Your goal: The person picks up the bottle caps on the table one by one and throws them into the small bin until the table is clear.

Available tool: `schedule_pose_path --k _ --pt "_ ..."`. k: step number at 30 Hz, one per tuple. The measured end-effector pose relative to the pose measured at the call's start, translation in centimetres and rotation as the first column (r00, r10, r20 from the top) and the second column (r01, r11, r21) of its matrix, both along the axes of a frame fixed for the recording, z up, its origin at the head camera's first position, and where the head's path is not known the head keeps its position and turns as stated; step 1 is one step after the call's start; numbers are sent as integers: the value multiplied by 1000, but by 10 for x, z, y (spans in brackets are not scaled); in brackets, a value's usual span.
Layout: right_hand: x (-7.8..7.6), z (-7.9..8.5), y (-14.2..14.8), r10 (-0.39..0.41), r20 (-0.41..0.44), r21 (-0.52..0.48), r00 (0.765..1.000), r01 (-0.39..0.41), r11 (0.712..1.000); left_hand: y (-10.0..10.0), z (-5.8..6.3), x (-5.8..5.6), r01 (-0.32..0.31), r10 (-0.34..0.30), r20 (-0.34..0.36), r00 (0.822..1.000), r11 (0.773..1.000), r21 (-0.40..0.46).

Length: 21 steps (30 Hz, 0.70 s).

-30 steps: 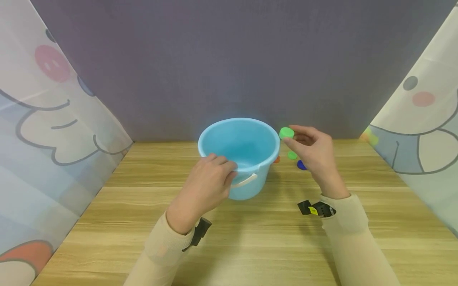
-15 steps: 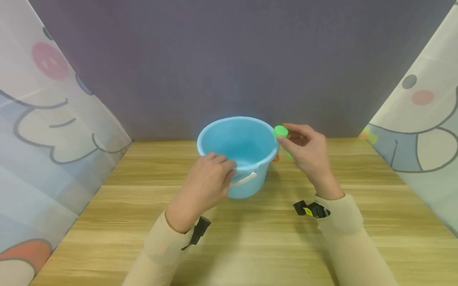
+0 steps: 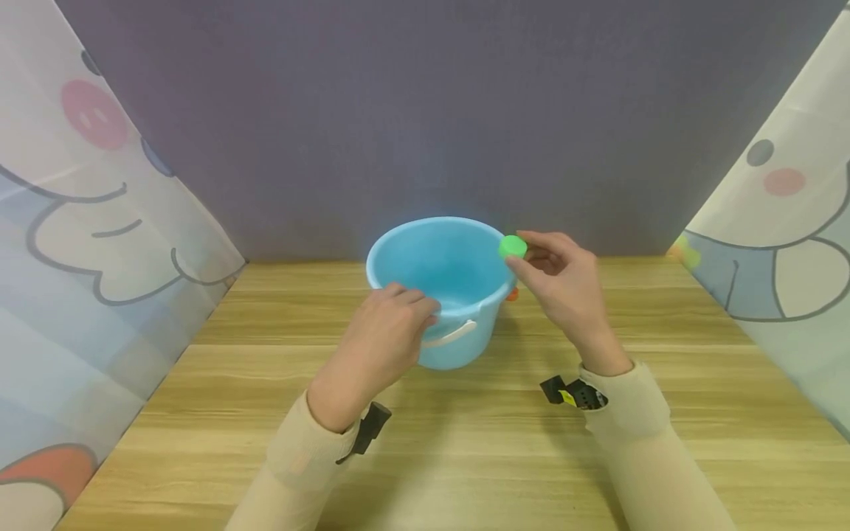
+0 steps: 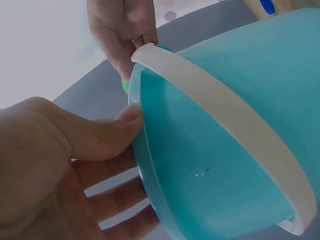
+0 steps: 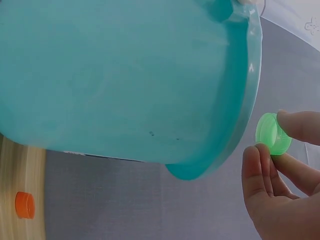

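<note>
A light blue bucket (image 3: 458,343) stands upright on the wooden table (image 3: 505,464), its white handle (image 4: 235,110) hanging down on the near side. My left hand (image 3: 385,332) grips the near rim, with the thumb outside in the left wrist view and the fingers over the inner side. At the right rim, my right hand (image 3: 564,284) pinches a green bottle cap (image 3: 513,248) between thumb and fingers. The cap's hollow side with a ridged edge shows in the right wrist view. Most of the bucket's floor is hidden from the head view.
An orange bottle cap (image 5: 25,205) lies on the table behind the bucket's right side. Part of a blue cap (image 4: 268,6) shows at the top of the left wrist view. A dark grey wall (image 3: 425,110) rises behind; patterned cloths (image 3: 783,221) hang at both sides.
My right hand has moved left with the green bottle cap, from beside the bucket to its right rim. It now covers the caps seen on the table earlier. The left hand stays put.
</note>
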State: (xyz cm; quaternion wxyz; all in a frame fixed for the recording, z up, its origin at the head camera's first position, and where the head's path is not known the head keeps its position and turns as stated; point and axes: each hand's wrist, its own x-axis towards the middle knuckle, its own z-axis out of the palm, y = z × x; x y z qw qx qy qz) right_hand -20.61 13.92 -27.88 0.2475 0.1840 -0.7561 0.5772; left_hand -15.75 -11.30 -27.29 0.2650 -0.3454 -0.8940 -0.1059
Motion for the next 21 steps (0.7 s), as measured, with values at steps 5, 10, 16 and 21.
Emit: schedule_pose_path --k 5,10,16,21 --pt "2 1 -3 6 -5 13 1000 -5 1000 1 0 1 -7 7 -15 1000 1000 -1" --pt "2 0 -6 22 -8 3 1000 -22 1000 2 0 1 -14 14 -16 1000 1000 4" --pt "4 -1 -10 63 -23 -24 998 -63 998 2 -2 2 -18 19 -22 1000 1000 3" --pt "3 -2 -13 71 -31 -15 997 -71 997 2 -1 3 -15 15 -17 1000 1000 -1"
